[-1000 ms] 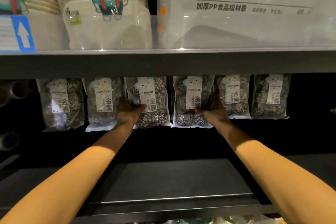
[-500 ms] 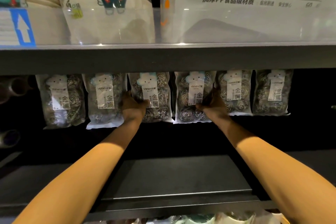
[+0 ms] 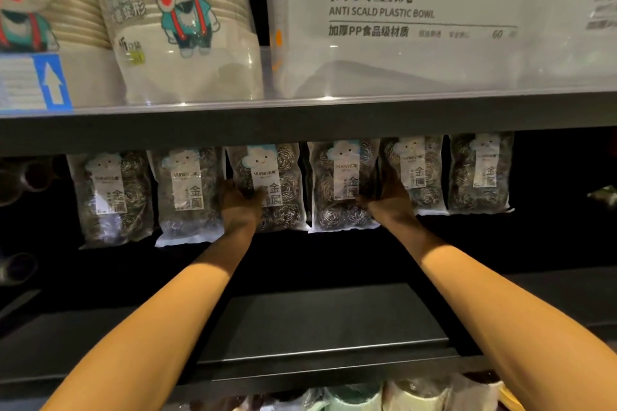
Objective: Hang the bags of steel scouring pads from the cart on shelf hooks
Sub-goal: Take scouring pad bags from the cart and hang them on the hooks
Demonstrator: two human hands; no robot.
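While reaching beneath the shelf edge [image 3: 300, 130], grips the third bag of steel scouring pads [image 3: 277, 177] with the left hand [image 3: 238, 207], thumb across its front; sets the right hand [image 3: 389, 202] at the fourth bag [image 3: 340, 177], finger curl too dark to tell. Shows a row of six bags [image 3: 187, 190] hanging; likely nearly done, hooks hidden.

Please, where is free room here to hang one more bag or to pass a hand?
Free: the dark stretch right of the sixth bag, and the bare lower shelf under the row. Crowded: the six bags hang nearly edge to edge; the left hand holds the third bag, the right hand the fourth bag.
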